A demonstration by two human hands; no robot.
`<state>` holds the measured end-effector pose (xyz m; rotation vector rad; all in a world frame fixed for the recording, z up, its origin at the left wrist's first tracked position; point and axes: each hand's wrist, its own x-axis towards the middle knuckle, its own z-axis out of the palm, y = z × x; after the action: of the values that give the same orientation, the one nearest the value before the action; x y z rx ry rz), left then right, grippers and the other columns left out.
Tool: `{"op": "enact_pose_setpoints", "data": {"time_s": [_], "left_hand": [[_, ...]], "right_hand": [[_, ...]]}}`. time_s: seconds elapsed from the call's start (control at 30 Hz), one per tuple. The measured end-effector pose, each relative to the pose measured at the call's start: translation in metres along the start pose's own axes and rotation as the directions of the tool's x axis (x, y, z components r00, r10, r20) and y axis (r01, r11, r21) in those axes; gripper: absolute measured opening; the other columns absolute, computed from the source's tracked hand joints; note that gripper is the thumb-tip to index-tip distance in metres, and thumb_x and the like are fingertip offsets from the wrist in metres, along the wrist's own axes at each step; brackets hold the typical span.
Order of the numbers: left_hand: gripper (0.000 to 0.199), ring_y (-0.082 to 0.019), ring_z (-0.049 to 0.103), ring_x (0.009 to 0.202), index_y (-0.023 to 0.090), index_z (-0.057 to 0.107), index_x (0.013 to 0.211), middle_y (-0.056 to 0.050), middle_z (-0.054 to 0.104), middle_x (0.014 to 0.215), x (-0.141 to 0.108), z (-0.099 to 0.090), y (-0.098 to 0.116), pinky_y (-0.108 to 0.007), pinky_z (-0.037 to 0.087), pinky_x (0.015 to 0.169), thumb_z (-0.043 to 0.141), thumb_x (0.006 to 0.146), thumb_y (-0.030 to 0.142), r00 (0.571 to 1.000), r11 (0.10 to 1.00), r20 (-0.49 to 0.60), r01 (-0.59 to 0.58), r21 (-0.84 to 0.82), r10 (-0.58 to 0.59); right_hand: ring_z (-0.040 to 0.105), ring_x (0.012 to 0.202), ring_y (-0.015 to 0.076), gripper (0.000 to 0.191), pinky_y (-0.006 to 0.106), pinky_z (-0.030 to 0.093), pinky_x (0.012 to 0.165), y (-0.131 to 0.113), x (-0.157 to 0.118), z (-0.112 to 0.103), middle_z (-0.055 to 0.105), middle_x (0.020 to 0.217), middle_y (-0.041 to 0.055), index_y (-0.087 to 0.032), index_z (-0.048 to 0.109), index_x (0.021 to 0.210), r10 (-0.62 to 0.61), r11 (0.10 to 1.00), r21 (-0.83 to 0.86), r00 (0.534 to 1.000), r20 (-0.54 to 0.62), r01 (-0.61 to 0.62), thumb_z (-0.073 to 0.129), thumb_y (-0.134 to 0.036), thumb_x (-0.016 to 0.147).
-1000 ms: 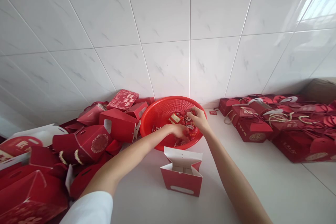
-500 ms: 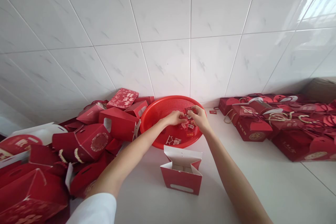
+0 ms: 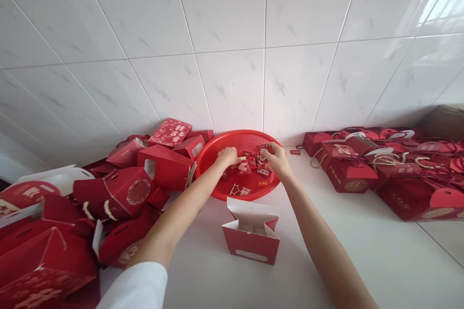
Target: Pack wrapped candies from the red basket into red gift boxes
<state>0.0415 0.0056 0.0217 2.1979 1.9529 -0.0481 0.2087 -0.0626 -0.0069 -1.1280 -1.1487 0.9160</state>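
Observation:
A red plastic basket [image 3: 237,136] stands against the tiled wall with small red packets [image 3: 263,172] inside. Over its left half is my left hand [image 3: 227,158], fingers bent down among the packets; what they hold, if anything, is hidden. My right hand [image 3: 276,158], at the basket's right side, pinches a small dark red packet [image 3: 261,148] between thumb and fingers. In front of the basket an open red box [image 3: 251,246] stands upright, its white inner flaps spread apart. A white-patterned packet [image 3: 239,189] lies near the basket's front wall.
Red gift boxes [image 3: 114,193] are heaped on the left, close to the basket. More closed red boxes with cord handles [image 3: 351,174] stand in rows on the right. A small red packet [image 3: 295,152] lies on the white surface [image 3: 326,212] between the basket and these boxes.
My left hand has moved left, away from my right hand, towards the basket's left part. My right hand stays at the right side with a packet. The view has shifted slightly.

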Motion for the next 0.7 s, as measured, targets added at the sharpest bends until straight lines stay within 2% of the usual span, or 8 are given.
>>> {"op": "enact_pose_setpoints", "data": {"time_s": [0.13,0.23,0.33,0.4,0.43,0.57,0.63,0.7], "left_hand": [[0.015,-0.034,0.070,0.107,0.016,0.074,0.094,-0.020,0.073,0.115,0.000,0.000,-0.002,-0.036,0.055,0.081,0.073,0.083,0.025,0.998,1.000,-0.052,-0.018,0.006,0.018],[0.013,-0.026,0.071,0.101,0.020,0.074,0.096,-0.011,0.076,0.109,-0.004,-0.003,0.000,-0.029,0.054,0.080,0.066,0.088,0.025,0.984,0.984,-0.058,-0.171,-0.044,0.169],[0.016,-0.020,0.072,0.079,0.020,0.074,0.085,-0.004,0.077,0.084,-0.008,-0.004,0.003,-0.025,0.053,0.069,0.060,0.090,0.027,0.908,0.916,0.171,-0.349,-0.195,0.383],[0.017,-0.019,0.071,0.069,0.019,0.073,0.083,-0.004,0.075,0.074,-0.008,-0.003,0.004,-0.026,0.052,0.065,0.058,0.090,0.023,0.873,0.917,0.294,-0.334,-0.218,0.388],[0.017,-0.019,0.070,0.067,0.019,0.073,0.085,-0.004,0.074,0.072,-0.007,-0.002,0.003,-0.026,0.052,0.064,0.057,0.089,0.020,0.887,0.936,0.306,-0.300,-0.186,0.345],[0.036,-0.022,0.072,0.081,0.023,0.070,0.119,-0.005,0.075,0.082,0.004,0.006,-0.003,-0.029,0.052,0.075,0.058,0.086,0.016,0.945,0.960,0.172,-0.266,-0.088,0.278],[0.046,-0.024,0.070,0.099,0.031,0.066,0.129,-0.004,0.074,0.102,0.009,0.012,-0.005,-0.030,0.050,0.087,0.063,0.084,0.021,0.923,0.929,0.107,-0.365,-0.057,0.369],[0.041,-0.026,0.065,0.110,0.034,0.070,0.121,-0.003,0.070,0.115,0.014,0.019,-0.005,-0.032,0.046,0.095,0.070,0.081,0.029,0.890,0.897,0.111,-0.438,-0.063,0.443]], "right_hand": [[0.054,0.064,0.0163,0.021,0.030,0.045,0.060,0.000,0.000,0.001,0.059,0.068,-0.0016,-0.021,0.060,0.079,-0.013,1.000,-0.008,1.000,-0.006,0.013,0.063,-0.039,0.068],[0.055,0.066,0.0171,0.023,0.030,0.045,0.059,0.000,0.000,0.001,0.060,0.070,-0.0008,-0.021,0.060,0.081,0.002,1.000,-0.001,1.000,-0.008,-0.002,0.063,-0.040,0.068],[0.055,0.067,0.0175,0.023,0.030,0.045,0.058,-0.001,-0.001,0.000,0.062,0.072,0.0001,-0.021,0.061,0.082,0.004,1.000,0.010,1.000,0.003,-0.004,0.063,-0.040,0.069],[0.055,0.067,0.0172,0.021,0.030,0.046,0.058,-0.001,-0.002,0.000,0.062,0.071,0.0001,-0.021,0.062,0.081,-0.002,1.000,0.009,1.000,-0.003,0.002,0.063,-0.039,0.070],[0.054,0.066,0.0170,0.020,0.030,0.045,0.059,-0.002,-0.002,0.000,0.061,0.070,-0.0002,-0.021,0.062,0.080,-0.006,1.000,0.006,1.000,-0.010,0.006,0.063,-0.038,0.070],[0.053,0.066,0.0166,0.019,0.029,0.045,0.059,-0.002,-0.001,0.001,0.060,0.068,-0.0008,-0.021,0.060,0.079,-0.023,1.000,0.003,0.999,-0.035,0.023,0.063,-0.037,0.069],[0.054,0.067,0.0169,0.020,0.030,0.045,0.061,-0.002,-0.001,0.001,0.061,0.071,-0.0002,-0.021,0.060,0.080,-0.024,1.000,0.009,0.999,-0.036,0.024,0.063,-0.037,0.069],[0.055,0.069,0.0173,0.021,0.031,0.046,0.062,-0.002,0.000,0.001,0.062,0.074,0.0006,-0.021,0.061,0.081,-0.023,1.000,0.014,0.999,-0.032,0.023,0.063,-0.038,0.069]]}}
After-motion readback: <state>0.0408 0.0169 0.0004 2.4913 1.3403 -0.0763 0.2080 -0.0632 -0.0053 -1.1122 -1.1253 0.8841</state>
